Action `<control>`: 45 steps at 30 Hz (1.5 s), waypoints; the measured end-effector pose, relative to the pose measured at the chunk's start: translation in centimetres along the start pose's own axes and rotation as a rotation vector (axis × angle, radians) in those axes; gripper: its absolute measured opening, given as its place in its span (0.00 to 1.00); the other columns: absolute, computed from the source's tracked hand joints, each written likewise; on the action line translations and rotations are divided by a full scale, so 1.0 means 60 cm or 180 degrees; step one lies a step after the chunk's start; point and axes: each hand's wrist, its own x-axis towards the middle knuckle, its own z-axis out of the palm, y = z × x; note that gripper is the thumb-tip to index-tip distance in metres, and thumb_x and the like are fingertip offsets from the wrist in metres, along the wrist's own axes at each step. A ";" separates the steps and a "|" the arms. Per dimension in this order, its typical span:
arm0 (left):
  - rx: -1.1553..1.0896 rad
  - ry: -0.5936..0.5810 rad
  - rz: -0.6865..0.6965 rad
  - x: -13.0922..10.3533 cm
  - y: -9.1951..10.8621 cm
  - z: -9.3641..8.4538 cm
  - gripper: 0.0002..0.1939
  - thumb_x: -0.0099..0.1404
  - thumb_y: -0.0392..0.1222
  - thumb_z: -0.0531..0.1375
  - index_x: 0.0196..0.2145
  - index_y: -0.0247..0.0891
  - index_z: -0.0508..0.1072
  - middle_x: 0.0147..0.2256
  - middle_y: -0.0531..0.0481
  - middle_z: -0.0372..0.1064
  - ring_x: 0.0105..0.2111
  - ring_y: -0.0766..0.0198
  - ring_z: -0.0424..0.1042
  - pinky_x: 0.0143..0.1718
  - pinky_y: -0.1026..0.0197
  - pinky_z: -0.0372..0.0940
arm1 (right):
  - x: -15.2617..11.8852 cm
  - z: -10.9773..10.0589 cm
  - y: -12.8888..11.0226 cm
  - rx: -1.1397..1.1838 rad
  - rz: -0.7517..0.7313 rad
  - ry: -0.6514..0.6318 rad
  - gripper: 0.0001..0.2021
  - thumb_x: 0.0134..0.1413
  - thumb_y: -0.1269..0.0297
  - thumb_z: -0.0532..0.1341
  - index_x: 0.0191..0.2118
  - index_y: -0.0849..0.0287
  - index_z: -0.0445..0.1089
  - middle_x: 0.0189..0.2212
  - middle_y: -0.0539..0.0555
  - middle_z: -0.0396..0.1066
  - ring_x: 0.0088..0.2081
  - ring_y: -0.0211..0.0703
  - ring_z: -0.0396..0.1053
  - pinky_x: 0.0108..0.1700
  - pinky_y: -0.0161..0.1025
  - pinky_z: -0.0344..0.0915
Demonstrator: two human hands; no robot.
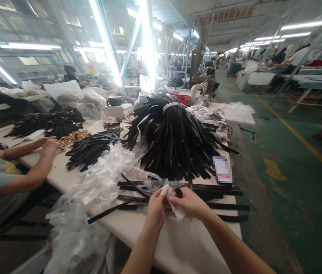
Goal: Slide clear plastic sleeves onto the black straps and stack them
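My left hand (157,207) is closed, pinching a piece of thin whitish plastic wrap (179,213) near the table's front edge. Right beside it, my right hand (191,202) is closed on the same wrap, which hangs down between the two hands. The end of a black strap (179,192) shows at the right hand's fingers; whether they grip it, I cannot tell. Under and around both hands, several long black straps (229,206) lie crosswise on the table, some with clear plastic around them. Just beyond stands a large tied bundle of black straps (178,140).
Crumpled plastic (104,175) heaps to the left and spills over the edge. A co-worker's hands (49,144) are by small gold-coloured pieces (74,139) and a pile of black straps (92,148). A blurred-out card (222,170) lies at the right edge, with the green floor (281,213) beyond.
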 end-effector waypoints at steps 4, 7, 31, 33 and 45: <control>-0.0559 0.0447 0.0235 0.005 0.020 -0.003 0.20 0.56 0.51 0.71 0.39 0.33 0.78 0.35 0.42 0.78 0.31 0.61 0.76 0.31 0.63 0.68 | -0.010 0.003 -0.001 -0.0267 -0.0187 0.0303 0.12 0.58 0.61 0.61 0.27 0.62 0.74 0.20 0.52 0.76 0.26 0.41 0.70 0.33 0.35 0.63; -0.0325 -0.0159 -0.0188 -0.012 0.016 0.003 0.20 0.58 0.53 0.70 0.35 0.30 0.80 0.31 0.41 0.77 0.27 0.62 0.75 0.28 0.63 0.67 | -0.013 -0.001 -0.004 -0.0286 -0.0366 0.0282 0.15 0.59 0.61 0.60 0.24 0.61 0.74 0.21 0.52 0.76 0.26 0.42 0.71 0.36 0.36 0.64; -0.0093 0.0124 0.0557 -0.024 0.013 0.035 0.18 0.55 0.50 0.73 0.36 0.31 0.81 0.34 0.42 0.79 0.32 0.63 0.76 0.35 0.63 0.70 | -0.031 0.006 -0.015 -0.0239 -0.0721 0.1108 0.15 0.60 0.58 0.62 0.25 0.61 0.74 0.22 0.53 0.76 0.28 0.43 0.72 0.38 0.37 0.65; -0.0117 -0.0132 0.0403 -0.029 0.014 0.040 0.19 0.57 0.50 0.72 0.38 0.30 0.82 0.36 0.41 0.79 0.32 0.62 0.76 0.35 0.63 0.70 | -0.027 0.005 -0.014 -0.0249 -0.0656 0.1080 0.16 0.60 0.59 0.61 0.23 0.61 0.72 0.22 0.54 0.75 0.28 0.43 0.72 0.37 0.38 0.66; -0.0653 0.0149 0.0098 -0.011 0.043 0.034 0.16 0.52 0.46 0.75 0.32 0.32 0.79 0.36 0.42 0.79 0.31 0.64 0.76 0.30 0.66 0.71 | -0.039 0.032 0.002 0.1217 -0.0335 -0.0048 0.21 0.64 0.43 0.55 0.42 0.60 0.67 0.28 0.54 0.75 0.29 0.47 0.76 0.36 0.45 0.74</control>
